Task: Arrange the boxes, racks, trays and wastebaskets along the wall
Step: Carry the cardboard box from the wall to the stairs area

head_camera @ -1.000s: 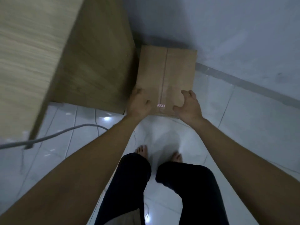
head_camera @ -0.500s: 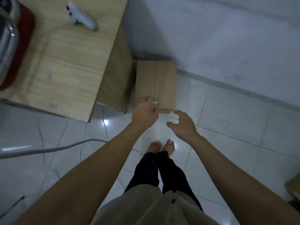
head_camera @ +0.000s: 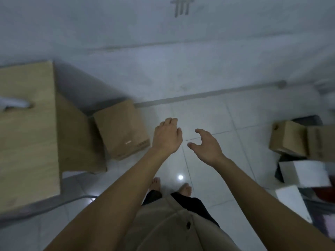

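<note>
Both hands free, nothing held. Left hand [head_camera: 167,136] hangs over the floor [head_camera: 208,120] at centre frame, fingers loosely curled downward, not touching anything. Right hand [head_camera: 206,144] sits just beside it at 3 o'clock, fingers and thumb spread in a loose open claw, also off everything. Box [head_camera: 121,129] stands on the floor at 9 o'clock from the left hand, its far end at the wall [head_camera: 163,69], its left side right by the cabinet [head_camera: 27,133]; whether they touch is unclear from the blur. More boxes [head_camera: 290,140] sit in a cluster at the 3 o'clock edge, well apart from the hands, with white boxes [head_camera: 304,174] below them toward 4 o'clock. Bare feet [head_camera: 185,189] at 6 o'clock from the hands. Frame is motion-blurred; fine detail unreadable.
</note>
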Action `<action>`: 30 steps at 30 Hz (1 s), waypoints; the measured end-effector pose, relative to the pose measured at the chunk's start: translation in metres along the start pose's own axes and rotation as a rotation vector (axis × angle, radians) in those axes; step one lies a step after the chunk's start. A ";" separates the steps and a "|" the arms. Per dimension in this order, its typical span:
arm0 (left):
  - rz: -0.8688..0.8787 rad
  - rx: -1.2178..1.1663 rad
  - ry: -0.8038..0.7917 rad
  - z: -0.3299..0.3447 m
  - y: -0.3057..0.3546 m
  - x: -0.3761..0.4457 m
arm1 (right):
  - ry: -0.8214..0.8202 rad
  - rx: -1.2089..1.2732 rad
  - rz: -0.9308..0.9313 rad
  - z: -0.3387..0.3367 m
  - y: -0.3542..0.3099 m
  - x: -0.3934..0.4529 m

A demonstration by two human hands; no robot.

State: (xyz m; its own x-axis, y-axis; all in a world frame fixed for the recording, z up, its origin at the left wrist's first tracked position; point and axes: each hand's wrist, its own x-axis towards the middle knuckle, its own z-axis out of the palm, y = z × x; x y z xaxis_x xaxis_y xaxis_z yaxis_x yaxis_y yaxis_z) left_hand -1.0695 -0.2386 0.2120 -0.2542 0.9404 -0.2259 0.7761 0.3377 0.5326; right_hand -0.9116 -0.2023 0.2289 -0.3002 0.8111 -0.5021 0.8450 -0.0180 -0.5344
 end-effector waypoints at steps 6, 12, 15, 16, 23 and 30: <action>0.255 0.102 -0.112 0.034 0.097 0.003 | 0.153 0.093 0.172 -0.048 0.077 -0.052; 0.454 0.172 -0.227 0.090 0.205 -0.018 | 0.316 0.211 0.335 -0.095 0.179 -0.120; 0.568 0.199 -0.257 0.124 0.272 -0.039 | 0.382 0.279 0.407 -0.120 0.237 -0.160; 0.604 0.207 -0.264 0.136 0.295 -0.046 | 0.406 0.302 0.426 -0.128 0.258 -0.174; 0.755 0.215 -0.364 0.232 0.423 -0.104 | 0.519 0.412 0.547 -0.175 0.396 -0.264; 0.868 0.232 -0.440 0.302 0.519 -0.158 | 0.663 0.565 0.653 -0.205 0.497 -0.334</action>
State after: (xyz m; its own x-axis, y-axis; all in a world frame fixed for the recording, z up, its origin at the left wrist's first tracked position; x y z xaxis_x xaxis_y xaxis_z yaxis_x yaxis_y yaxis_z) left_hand -0.4524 -0.2237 0.2771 0.6536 0.7436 -0.1411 0.6973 -0.5191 0.4943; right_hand -0.3002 -0.3624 0.2702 0.5746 0.6981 -0.4271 0.3782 -0.6893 -0.6179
